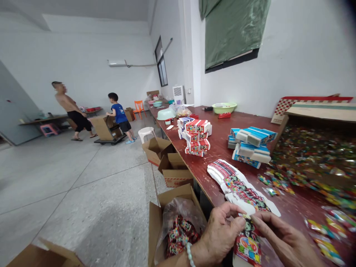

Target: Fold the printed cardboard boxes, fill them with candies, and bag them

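Observation:
My left hand, with a pale bead bracelet at the wrist, pinches the top edge of a small printed carton. My right hand grips the same carton from the other side, thumb and forefinger at its top. Dark red with cartoon print, the carton hangs upright at the table's front edge, and its lower end is cut off by the frame. Just beyond my hands lies a fanned row of flattened cartons. Small wrapped candies are scattered to the right of my right hand.
A large cardboard box spills wrapped candies onto the red table. Stacks of red cartons and blue cartons stand farther back. Below left, an open box holds bagged packets. Two people move a loaded cart across the floor.

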The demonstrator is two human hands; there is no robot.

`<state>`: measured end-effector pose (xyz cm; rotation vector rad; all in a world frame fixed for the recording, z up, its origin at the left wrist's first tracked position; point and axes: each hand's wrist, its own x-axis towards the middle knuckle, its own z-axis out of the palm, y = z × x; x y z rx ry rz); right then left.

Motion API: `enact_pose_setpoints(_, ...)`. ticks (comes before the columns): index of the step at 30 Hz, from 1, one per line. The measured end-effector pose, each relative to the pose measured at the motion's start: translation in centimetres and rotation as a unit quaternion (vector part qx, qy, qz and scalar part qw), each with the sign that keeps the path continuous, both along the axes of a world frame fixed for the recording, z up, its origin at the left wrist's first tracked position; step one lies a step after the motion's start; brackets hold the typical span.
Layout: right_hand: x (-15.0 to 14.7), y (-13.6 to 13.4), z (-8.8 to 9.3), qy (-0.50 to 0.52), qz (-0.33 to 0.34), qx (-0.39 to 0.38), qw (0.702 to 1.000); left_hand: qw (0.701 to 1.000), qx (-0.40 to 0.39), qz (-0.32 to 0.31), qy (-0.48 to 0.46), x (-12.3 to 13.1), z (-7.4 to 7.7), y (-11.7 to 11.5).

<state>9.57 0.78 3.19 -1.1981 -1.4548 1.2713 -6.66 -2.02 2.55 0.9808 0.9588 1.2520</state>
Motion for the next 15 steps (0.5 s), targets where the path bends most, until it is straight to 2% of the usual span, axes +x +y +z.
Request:
enact_pose_setpoints(3,0.3,0.3,-1.2,-0.005,0.018,0.008,1.000,1.000,-0.010,0.013,-0.014,0.1,0.0,-0.1)
enact_pose_setpoints(6,0.5,0.3,-1.9,0.036,0.047,-0.020,0.998,1.000,-0.001,0.010,0.011,0.1,0.0,-0.1)
enact_pose_setpoints(10,0.6,0.4,-2.0,0.113,-0.001,-0.058,0.992,0.999,0.003,-0.005,0.036,0.2,0.4,-0.1)
enact_pose_setpoints(13,0.9,0.5,-2.0,0.101,0.039,-0.066,0.992,0.999,0.023,-0.023,0.015,0.3,0.7,-0.1)
enact_pose_setpoints(15,1.1,0.5,-2.0,0.077,0.060,-0.043,0.994,0.999,0.046,-0.013,-0.005,0.3,0.3,-0.1)
